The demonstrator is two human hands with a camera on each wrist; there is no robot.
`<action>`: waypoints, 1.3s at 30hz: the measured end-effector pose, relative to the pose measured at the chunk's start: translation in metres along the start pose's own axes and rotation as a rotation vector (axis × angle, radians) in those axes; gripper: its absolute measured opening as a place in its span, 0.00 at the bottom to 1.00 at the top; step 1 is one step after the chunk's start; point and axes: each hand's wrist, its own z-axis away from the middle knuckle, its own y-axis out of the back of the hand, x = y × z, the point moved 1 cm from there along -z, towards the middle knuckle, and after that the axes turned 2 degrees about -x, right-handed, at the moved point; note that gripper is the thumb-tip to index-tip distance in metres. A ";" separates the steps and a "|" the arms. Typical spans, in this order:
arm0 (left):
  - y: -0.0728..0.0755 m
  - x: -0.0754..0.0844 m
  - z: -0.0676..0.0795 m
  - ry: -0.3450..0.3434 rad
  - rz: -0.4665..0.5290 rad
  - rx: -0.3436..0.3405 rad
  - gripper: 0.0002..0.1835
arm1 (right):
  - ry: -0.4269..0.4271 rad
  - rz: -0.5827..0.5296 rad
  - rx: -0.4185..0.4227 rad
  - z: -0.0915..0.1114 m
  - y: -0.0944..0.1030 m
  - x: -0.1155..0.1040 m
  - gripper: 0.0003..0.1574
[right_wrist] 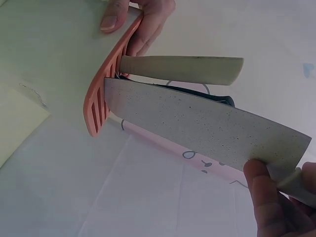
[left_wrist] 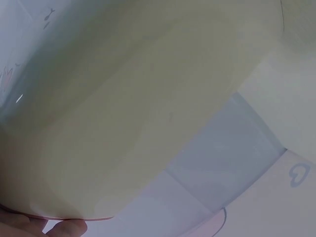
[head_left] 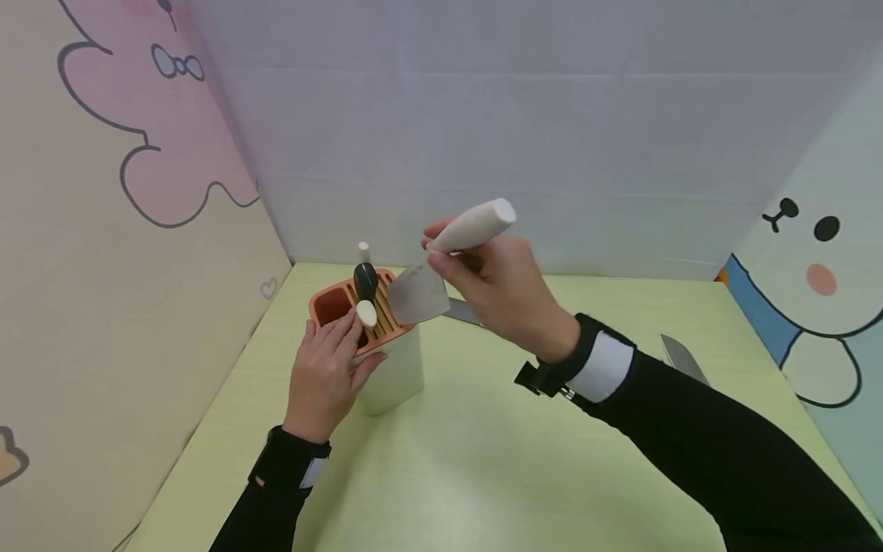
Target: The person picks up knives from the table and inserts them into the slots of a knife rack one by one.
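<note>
A cream knife block [head_left: 393,379] with an orange slotted top [right_wrist: 94,106] stands on the table. My left hand [head_left: 324,379] grips its near rim, with the thumb on the side wall and the fingers across the top. My right hand [head_left: 507,287] holds a cleaver [right_wrist: 197,121] by its white handle [head_left: 476,224], close to where the blade begins. The broad blade points down at the slots, and its end overlaps the orange top in the right wrist view. A black handle [head_left: 366,281] and a white handle [head_left: 366,313] stick up from the block beside the blade.
Another white handle [head_left: 364,251] rises at the back of the block. Behind my right hand a knife blade [head_left: 464,310] lies on the table, and a further blade [head_left: 681,357] lies at the right, partly behind my sleeve. Printed walls border the table [head_left: 483,460].
</note>
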 end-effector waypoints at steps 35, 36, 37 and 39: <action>-0.002 -0.001 0.002 0.014 0.016 0.016 0.40 | -0.120 0.230 -0.251 -0.026 -0.032 0.033 0.16; -0.002 -0.001 0.002 0.017 0.014 0.011 0.40 | -0.118 0.240 -0.261 -0.027 -0.034 0.035 0.15; -0.002 -0.001 0.002 0.019 0.013 0.005 0.40 | -0.121 0.247 -0.271 -0.027 -0.035 0.037 0.15; -0.002 -0.001 0.002 0.023 0.011 -0.003 0.39 | -0.126 0.261 -0.288 -0.028 -0.038 0.040 0.14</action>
